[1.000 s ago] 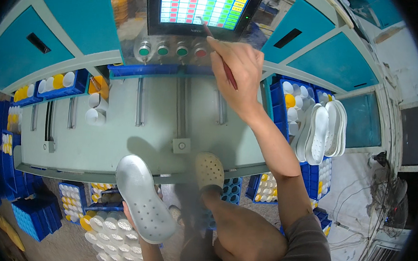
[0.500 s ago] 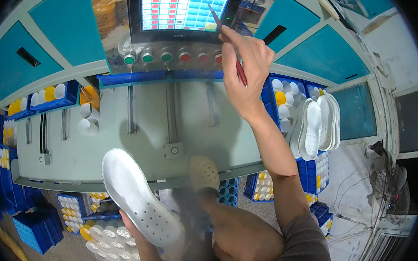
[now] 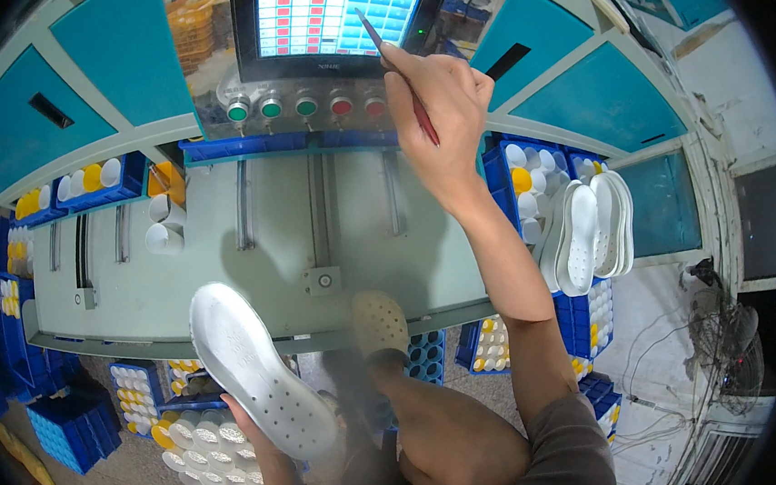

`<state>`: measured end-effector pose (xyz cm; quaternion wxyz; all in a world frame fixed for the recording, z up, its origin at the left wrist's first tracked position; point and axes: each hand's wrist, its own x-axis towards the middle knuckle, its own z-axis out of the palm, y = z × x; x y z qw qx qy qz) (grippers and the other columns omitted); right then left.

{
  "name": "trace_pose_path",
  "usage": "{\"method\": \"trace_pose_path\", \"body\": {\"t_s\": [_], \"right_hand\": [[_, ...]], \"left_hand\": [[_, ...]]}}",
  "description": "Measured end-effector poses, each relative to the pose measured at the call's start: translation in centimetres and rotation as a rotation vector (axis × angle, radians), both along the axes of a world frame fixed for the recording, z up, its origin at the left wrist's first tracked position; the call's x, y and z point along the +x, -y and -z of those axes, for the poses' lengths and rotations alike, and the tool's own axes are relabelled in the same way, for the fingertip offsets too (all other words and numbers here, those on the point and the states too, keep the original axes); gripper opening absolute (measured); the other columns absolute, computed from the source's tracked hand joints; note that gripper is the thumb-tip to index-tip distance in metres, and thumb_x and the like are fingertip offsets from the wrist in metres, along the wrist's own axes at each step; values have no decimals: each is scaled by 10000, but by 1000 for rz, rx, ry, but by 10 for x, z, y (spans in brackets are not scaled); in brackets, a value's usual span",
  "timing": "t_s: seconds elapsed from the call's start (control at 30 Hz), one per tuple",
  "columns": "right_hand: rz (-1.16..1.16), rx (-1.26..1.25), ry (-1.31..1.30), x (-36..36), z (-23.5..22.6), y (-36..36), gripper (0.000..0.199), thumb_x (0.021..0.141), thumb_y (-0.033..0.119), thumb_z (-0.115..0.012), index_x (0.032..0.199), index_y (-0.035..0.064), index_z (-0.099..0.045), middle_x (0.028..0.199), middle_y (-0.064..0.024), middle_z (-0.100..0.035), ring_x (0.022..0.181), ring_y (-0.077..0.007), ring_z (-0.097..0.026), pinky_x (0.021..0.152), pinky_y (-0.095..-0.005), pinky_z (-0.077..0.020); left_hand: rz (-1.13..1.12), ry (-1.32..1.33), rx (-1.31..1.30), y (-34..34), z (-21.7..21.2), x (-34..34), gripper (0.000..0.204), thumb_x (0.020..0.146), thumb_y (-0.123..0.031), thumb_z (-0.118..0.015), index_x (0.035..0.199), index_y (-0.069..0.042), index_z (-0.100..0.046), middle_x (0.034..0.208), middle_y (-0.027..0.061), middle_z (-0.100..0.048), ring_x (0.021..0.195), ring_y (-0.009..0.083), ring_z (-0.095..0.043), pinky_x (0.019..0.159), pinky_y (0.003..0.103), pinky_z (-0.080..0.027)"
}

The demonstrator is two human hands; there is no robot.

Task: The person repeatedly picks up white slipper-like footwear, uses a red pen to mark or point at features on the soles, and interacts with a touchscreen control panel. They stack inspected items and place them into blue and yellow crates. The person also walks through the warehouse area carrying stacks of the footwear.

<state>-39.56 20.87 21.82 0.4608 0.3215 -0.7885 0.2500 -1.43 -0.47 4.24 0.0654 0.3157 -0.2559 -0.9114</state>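
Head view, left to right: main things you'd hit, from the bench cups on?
White cups on the bench → white sole in the left hand → right hand holding a red pen-like tool → cluster of white soles.

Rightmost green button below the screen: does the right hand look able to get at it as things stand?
Probably yes: the right hand is to the right of the green button, with only red buttons seen between them. It grips a slim dark red tool, though, so pressing may need a freed finger.
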Motion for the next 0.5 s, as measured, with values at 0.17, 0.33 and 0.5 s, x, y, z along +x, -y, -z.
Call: {"method": "trace_pose_path", "body": {"t_s": [0.17,0.33,0.5], "right_hand": [[27,12,3,10,7,-4,222,835,95,-707,1057,100,-714,853,13,-683,847,-170,-596,833,-375,-318],[23,6,-7,12,12,-8,205,828,75,-696,1031,95,-718,828,13,-671,836,-166,-594,826,-371,-316],[57,26,-8,10,15,-7,192,833,71,-693,1022,86,-725,811,6,-672,830,-165,-595,829,-365,-316]], "left_hand": [[-9,0,24,1,2,0,807,1027,-667,-191,1569,-73,-249,1497,142,-430,1305,311,-491,1101,433,-407],[96,-193,-38,4,13,2,883,988,-726,-231,1586,-77,-206,1548,145,-381,1352,328,-453,1124,460,-390],[74,-125,-123,8,23,14,914,963,-734,-333,1575,-64,-226,1525,154,-416,1336,312,-482,1091,464,-435]]}}
